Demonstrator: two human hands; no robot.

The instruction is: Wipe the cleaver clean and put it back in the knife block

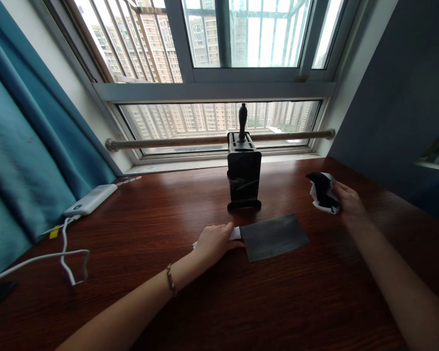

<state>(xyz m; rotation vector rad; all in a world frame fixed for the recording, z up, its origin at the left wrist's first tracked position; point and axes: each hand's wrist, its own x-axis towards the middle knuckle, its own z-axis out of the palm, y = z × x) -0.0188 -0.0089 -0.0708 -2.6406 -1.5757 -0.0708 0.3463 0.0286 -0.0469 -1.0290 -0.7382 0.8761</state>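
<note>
A cleaver (276,237) with a broad grey blade points to the right, low over the brown table. My left hand (214,241) is closed around its handle, which looks white where it shows on both sides of the fingers. Off to the right, my right hand (348,200) grips a crumpled black-and-white cloth (324,191) by its right side. Behind the cleaver stands a black knife block (244,178). One dark handle (243,119) sticks up from its top; whatever is below that handle is hidden inside the block.
At the left lies a white power bank (91,200) with a white cable (64,253) looping over the table (161,204). A blue curtain (32,136) hangs beside it. A horizontal rail (175,142) crosses the window behind the block. The dark wall (391,107) rises at the right.
</note>
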